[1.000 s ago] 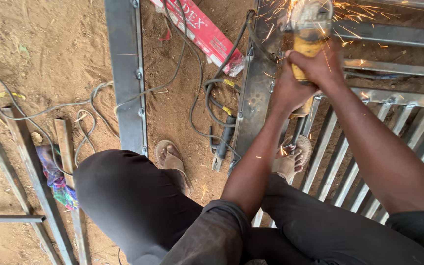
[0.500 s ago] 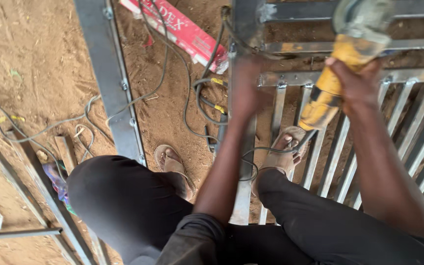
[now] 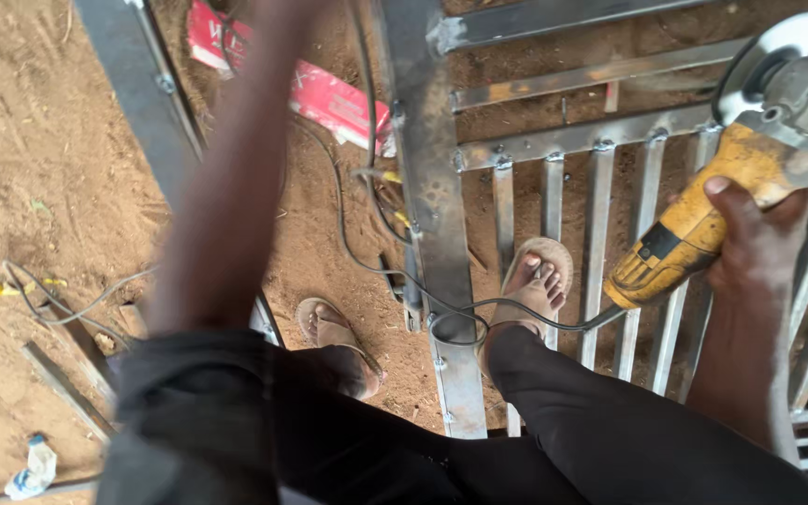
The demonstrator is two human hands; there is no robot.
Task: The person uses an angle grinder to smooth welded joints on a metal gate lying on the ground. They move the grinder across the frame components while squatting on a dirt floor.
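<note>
My right hand grips the body of a yellow angle grinder, held off the metal at the right. Its disc and grey head point to the upper right, and no sparks show. A black cable runs from the grinder across a grey steel gate frame that lies flat on the dirt. My left forearm is blurred and reaches up past the top edge, so that hand is hidden. My sandalled right foot rests between the gate bars.
My other sandalled foot stands on sandy ground. A red carton lies beyond the frame. A long steel bar runs along the left. Loose wires, scrap strips and a crumpled bottle lie at the lower left.
A second ago both hands held the grinder on the frame with sparks flying. The left hand let go and swung up and left; the right hand drew the grinder off to the right.
</note>
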